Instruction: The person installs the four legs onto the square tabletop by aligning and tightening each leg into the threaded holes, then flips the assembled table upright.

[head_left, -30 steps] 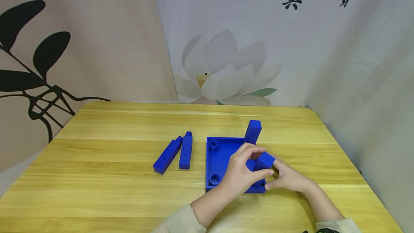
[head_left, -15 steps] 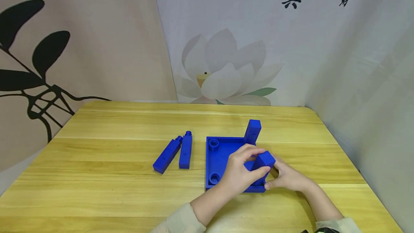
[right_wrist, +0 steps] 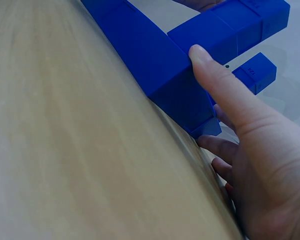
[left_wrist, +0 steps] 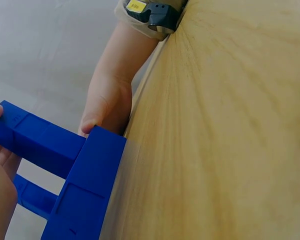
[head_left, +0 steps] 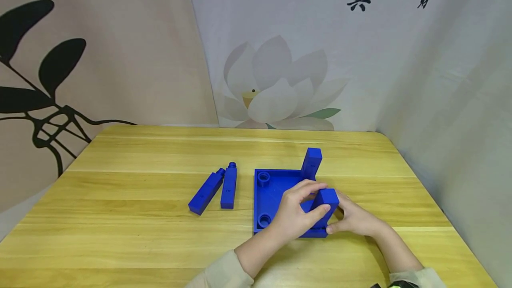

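A blue square tray-like base (head_left: pixel 280 190) with round sockets lies on the table in the head view. At its near right corner a blue square post (head_left: pixel 329 196) stands upright. My left hand (head_left: pixel 298 210) pinches this post near its top between thumb and fingers. With thumb and fingers at the same corner, my right hand (head_left: pixel 356 219) grips the base. In the right wrist view, that thumb (right_wrist: pixel 215 75) lies at the foot of the post. A second post (head_left: pixel 311 163) stands upright at the far right corner. The two left corners show bare sockets.
Two loose blue posts, a left one (head_left: pixel 206 192) and a right one (head_left: pixel 229 188), lie left of the base, each with a round peg at one end. The wooden table (head_left: pixel 132 217) ends before a printed curtain (head_left: pixel 160 57) at the back.
The post in my left hand has straightened from a tilt to upright over the near right corner. My right hand stays on the base.
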`<state>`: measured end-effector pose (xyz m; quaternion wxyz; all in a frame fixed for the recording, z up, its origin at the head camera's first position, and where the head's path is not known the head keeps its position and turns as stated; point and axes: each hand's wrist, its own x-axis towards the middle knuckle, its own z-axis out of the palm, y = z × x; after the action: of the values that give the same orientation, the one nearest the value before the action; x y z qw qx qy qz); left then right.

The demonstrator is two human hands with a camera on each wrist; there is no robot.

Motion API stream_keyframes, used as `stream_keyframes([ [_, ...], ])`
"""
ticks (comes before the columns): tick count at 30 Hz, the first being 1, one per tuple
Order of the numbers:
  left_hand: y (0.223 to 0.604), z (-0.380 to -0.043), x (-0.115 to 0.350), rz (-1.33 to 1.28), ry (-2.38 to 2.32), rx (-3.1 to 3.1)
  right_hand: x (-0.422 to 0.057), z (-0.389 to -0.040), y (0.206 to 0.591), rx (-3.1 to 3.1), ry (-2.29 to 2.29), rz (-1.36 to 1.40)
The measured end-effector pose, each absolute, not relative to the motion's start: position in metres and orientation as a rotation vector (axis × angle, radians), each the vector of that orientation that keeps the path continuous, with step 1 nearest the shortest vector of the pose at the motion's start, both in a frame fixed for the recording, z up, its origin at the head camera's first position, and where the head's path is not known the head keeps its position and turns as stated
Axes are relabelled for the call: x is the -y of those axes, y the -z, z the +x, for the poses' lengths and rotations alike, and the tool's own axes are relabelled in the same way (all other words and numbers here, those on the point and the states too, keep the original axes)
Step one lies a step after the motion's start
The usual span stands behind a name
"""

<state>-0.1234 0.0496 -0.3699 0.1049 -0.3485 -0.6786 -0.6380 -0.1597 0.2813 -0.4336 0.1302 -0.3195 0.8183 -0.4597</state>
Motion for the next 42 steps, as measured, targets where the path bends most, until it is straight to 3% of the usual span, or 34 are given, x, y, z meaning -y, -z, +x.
stream_keyframes([
  [3,0.378,-0.128,-0.052,-1.024,1.872,2.008,-0.282,-0.160,0.434,-2.382,1.333,-0.930],
  [11,0.349,-0.113,-0.046,-0.999,1.832,2.032,-0.281,-0.159,0.434,-2.311,1.400,-0.927],
  [25,0.378,-0.126,-0.055,-0.844,1.879,2.052,-0.281,-0.158,0.433,-2.332,1.386,-0.891],
  [36,0.374,-0.126,-0.054,-0.902,1.930,1.984,-0.280,-0.159,0.432,-2.348,1.383,-0.911],
  [42,0.354,-0.118,-0.047,-0.985,1.905,1.959,-0.279,-0.160,0.432,-2.374,1.364,-0.930],
])
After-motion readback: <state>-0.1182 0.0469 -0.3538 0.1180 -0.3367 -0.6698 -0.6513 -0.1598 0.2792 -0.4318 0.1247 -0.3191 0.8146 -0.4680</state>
